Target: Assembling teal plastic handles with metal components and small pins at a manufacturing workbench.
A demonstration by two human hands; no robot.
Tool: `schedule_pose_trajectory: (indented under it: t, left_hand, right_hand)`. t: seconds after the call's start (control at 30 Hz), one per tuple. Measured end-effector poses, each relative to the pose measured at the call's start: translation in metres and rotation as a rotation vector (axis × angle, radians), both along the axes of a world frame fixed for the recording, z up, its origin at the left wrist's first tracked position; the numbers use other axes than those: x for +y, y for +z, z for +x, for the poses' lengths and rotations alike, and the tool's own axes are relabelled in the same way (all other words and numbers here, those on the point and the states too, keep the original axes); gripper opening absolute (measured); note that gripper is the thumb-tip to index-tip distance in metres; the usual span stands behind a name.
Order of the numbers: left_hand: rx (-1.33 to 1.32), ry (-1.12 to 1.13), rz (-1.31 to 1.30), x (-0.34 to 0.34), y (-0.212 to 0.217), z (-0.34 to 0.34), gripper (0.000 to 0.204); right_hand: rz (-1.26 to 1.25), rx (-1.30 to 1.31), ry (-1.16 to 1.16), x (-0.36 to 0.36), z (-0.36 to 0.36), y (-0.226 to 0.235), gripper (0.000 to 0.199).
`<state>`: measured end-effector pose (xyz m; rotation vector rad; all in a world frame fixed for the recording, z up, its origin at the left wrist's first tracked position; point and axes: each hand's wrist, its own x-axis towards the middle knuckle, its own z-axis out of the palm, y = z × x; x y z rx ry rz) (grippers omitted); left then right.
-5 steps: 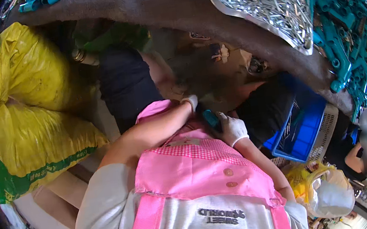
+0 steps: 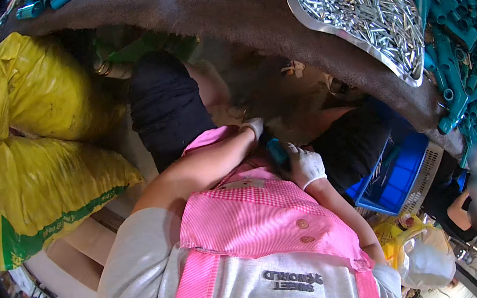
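In a white glove, my right hand (image 2: 306, 166) has its fingers closed by a teal plastic part (image 2: 276, 152) with a dark section, low over my lap. It appears to grip that part, though shadow hides much of it. My left hand (image 2: 254, 127), also gloved, is close by at the far edge of the pink apron (image 2: 260, 213). Its fingers look curled in, and whatever they hold is hidden in the dark. Beyond my knees, a metal tray (image 2: 423, 66) full of small silvery pins (image 2: 353, 8) rests on the brown-covered work surface (image 2: 193, 8).
Teal plastic parts (image 2: 455, 30) are heaped at the far right. A blue crate (image 2: 397, 177) stands right of my leg, with a yellow bag (image 2: 413, 246) holding white plastic below it. Stuffed yellow sacks (image 2: 53, 189) lean at the left. Another person (image 2: 460, 208) is at the right edge.
The view has shifted a little, so the tray and teal heap sit farther right and slightly lower. Both hands keep nearly the same place over my lap.
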<state>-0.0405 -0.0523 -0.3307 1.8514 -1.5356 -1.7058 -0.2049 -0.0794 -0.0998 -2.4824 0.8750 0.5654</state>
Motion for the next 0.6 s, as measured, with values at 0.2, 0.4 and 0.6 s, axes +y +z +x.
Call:
schedule_pose_trajectory:
  t: [0.2, 0.4, 0.6]
  left_hand:
    - [-0.021, -0.006, -0.087, 0.001, -0.014, -0.002, 0.032]
    - [-0.063, -0.025, -0.218, 0.075, -0.025, 0.017, 0.037]
    - [-0.132, -0.063, -0.372, 0.005, -0.030, 0.065, 0.042]
  right_hand:
    - [0.058, 0.138, 0.033, -0.014, 0.016, -0.002, 0.058]
    - [0.083, 0.161, 0.048, -0.033, 0.074, 0.021, 0.047]
    - [0.181, 0.212, 0.029, -0.043, 0.134, -0.004, 0.039]
